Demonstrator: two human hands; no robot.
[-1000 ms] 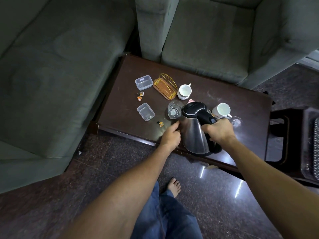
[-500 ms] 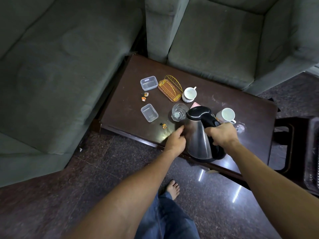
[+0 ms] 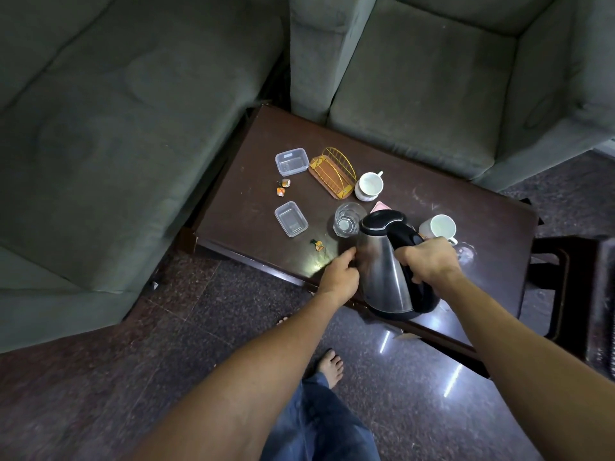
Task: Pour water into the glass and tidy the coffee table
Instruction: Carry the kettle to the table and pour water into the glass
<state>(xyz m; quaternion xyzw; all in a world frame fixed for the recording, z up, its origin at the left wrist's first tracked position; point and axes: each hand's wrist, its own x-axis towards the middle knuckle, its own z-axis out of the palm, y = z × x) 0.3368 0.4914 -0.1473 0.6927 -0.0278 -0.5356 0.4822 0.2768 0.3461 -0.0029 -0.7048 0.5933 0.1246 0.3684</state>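
Note:
A steel kettle with a black lid and handle is tipped toward a clear glass on the dark coffee table. My right hand grips the black handle. My left hand touches the kettle's steel side with its fingertips. The spout sits right beside the glass rim. Whether water flows cannot be seen.
Two clear plastic boxes, a yellow wire holder, two white cups, a pink scrap and small wrapped sweets lie on the table. Grey sofas border it. My bare foot is on the floor.
The view has shifted slightly. The kettle stays tipped toward the glass with both hands on it as before.

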